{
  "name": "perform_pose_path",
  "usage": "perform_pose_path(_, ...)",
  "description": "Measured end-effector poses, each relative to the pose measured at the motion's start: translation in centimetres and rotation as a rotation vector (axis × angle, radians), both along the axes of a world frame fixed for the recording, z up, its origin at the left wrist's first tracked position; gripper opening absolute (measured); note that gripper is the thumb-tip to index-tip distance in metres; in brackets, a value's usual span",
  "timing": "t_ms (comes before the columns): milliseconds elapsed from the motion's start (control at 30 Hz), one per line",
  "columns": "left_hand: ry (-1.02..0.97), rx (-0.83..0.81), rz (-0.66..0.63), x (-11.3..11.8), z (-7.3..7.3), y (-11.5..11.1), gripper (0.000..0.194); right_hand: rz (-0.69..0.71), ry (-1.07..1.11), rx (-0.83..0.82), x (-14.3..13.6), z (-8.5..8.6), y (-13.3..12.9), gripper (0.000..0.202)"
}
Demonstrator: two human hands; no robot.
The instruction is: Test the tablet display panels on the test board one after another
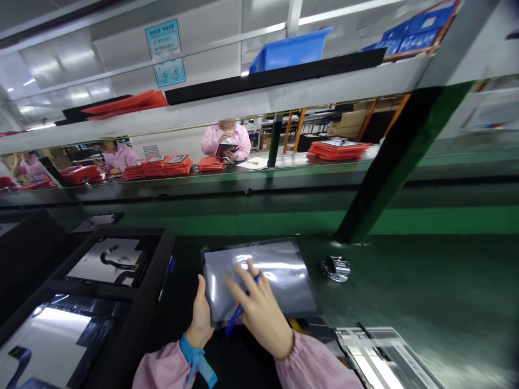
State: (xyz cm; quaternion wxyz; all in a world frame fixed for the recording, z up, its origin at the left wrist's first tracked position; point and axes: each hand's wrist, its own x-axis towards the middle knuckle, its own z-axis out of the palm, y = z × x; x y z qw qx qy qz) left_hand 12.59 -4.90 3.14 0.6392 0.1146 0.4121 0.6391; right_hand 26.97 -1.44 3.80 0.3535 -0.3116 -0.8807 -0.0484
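Head view: glossy screen panel (287, 282) before the wearer, face up, long axis left to right, right end farther.
Right hand (263, 312): fingers spread over it.
Left hand (201, 316): clamped on its left edge.
Blue pen (234, 320): clasped in right hand.

A glossy dark-green tabletop (458, 286) spreads across the right, with a slanting post (393, 167), dark below and pale above, rising from its far side. A long white shelf (292, 97) runs overhead, carrying a blue bin (292, 51). Beyond stand pale, shiny wall panels (211, 27), light-blue posters (162, 39), orange uprights (299, 131) and cardboard boxes (348, 123), under a bright strip light (352, 11).
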Motion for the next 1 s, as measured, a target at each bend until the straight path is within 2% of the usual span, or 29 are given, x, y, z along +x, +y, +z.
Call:
perform_pose_path(67,-0.008,0.016,0.037,0.0,-0.1,0.1,0.056,0.176,-0.1,0.003,0.5,-0.2,-0.5,0.051)
perform_pose_path(133,-0.026,0.004,0.037,-0.1,0.0,0.1,0.058,0.223,-0.104,-0.003,2.4,-0.4,-0.2,0.053)
perform_pose_path(233,-0.046,-0.017,0.025,-0.1,0.1,0.1,0.061,0.085,0.008,0.028,7.0,-1.0,1.6,0.053)
perform_pose_path(333,-0.062,-0.01,0.043,-0.1,0.2,0.1,0.06,-0.067,0.209,0.058,11.2,-1.4,3.5,0.038)
perform_pose_path(433,-0.086,-0.021,0.057,-0.2,0.5,0.2,0.057,-0.197,0.452,-0.055,13.4,-1.7,4.0,0.023)
perform_pose_path(500,-0.1,-0.036,0.062,-0.1,0.8,0.3,0.056,-0.238,0.612,-0.2,13.7,-2.0,3.7,0.024)
perform_pose_path(567,-0.11,-0.045,0.063,-0.1,1.1,0.3,0.056,-0.215,0.746,-0.358,13.5,-2.3,3.3,0.027)
perform_pose_path(667,-0.105,-0.058,0.057,-0.1,1.4,0.4,0.055,-0.142,0.793,-0.525,13.0,-2.9,2.8,0.034)
perform_pose_path(833,-0.056,-0.084,0.069,-0.3,1.3,0.4,0.054,-0.149,0.679,-0.537,12.7,-3.4,2.5,0.039)
perform_pose_path(1000,-0.061,-0.045,0.067,-0.3,0.7,0.5,0.051,-0.125,0.726,-0.533,12.5,-3.2,2.7,0.042)
